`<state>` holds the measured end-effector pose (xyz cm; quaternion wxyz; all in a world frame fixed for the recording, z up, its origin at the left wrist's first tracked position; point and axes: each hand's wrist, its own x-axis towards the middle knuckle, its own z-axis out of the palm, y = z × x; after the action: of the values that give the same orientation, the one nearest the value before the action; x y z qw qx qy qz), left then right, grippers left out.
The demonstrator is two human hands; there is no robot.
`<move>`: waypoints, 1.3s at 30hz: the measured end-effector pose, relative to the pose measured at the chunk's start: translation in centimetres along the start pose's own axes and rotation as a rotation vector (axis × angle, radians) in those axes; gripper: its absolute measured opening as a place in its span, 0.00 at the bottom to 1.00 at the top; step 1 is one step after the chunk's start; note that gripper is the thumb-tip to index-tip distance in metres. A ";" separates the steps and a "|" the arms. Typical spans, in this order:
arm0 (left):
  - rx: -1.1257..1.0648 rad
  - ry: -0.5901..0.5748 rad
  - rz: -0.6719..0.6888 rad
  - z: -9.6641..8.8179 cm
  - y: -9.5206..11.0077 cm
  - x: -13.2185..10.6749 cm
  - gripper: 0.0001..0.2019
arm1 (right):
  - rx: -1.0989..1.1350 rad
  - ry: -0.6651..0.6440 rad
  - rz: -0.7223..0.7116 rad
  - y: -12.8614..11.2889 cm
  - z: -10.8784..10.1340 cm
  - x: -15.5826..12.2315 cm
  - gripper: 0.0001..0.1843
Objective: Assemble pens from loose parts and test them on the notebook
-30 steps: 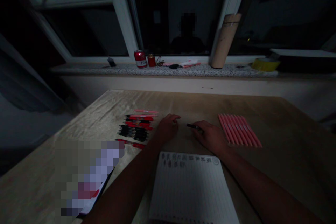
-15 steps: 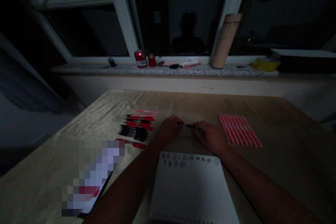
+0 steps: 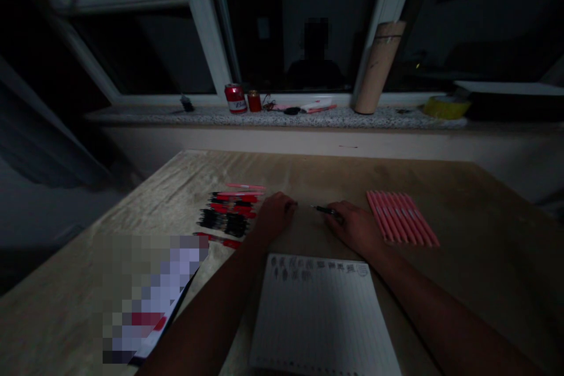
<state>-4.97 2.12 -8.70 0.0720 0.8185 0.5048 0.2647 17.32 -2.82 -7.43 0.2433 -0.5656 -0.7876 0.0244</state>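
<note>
My right hand (image 3: 352, 223) is closed round a black pen (image 3: 326, 210), its pale tip pointing left. Across a small gap, my left hand (image 3: 275, 214) rests on the table with its fingers curled in a pinch; whatever they may hold is too small and dark to make out. Beside the left hand lie several black pens (image 3: 222, 223) and red pens (image 3: 224, 241), with pink pens (image 3: 241, 193) behind them. A row of pink pens (image 3: 400, 217) lies right of my right hand. Between my forearms is a lined spiral notebook (image 3: 321, 317) with scribbles along its top.
A pixelated flat object (image 3: 163, 299) lies at the table's left front. On the windowsill behind stand a red can (image 3: 235, 98), a small red jar (image 3: 254, 101), a tall tan cylinder (image 3: 379, 67), yellow tape (image 3: 446, 108) and a dark box (image 3: 515, 103).
My left hand has moved left, away from the pen's tip, widening the gap between the hands. The right hand still holds the pen in almost the same place.
</note>
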 end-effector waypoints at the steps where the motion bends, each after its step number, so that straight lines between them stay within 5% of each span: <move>1: 0.027 0.001 -0.003 0.0 0.0 0.0 0.07 | 0.000 -0.003 -0.001 0.0 0.0 0.0 0.13; 18: 0.042 0.011 0.007 -0.1 0.4 0.0 0.10 | -0.034 -0.055 -0.025 -0.4 -0.3 0.0 0.13; 27: -0.048 -0.023 0.175 -0.5 1.8 -0.5 0.09 | -0.017 -0.106 -0.118 -0.7 -0.3 0.2 0.13; 39: -0.023 -0.044 0.170 -0.5 0.2 -0.6 0.07 | -0.105 -0.107 -0.095 -0.2 -0.3 0.2 0.13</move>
<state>-5.29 1.40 -8.38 0.0697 0.8631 0.4289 0.2574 17.24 -2.77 -7.06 0.1717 -0.5374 -0.8257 0.0017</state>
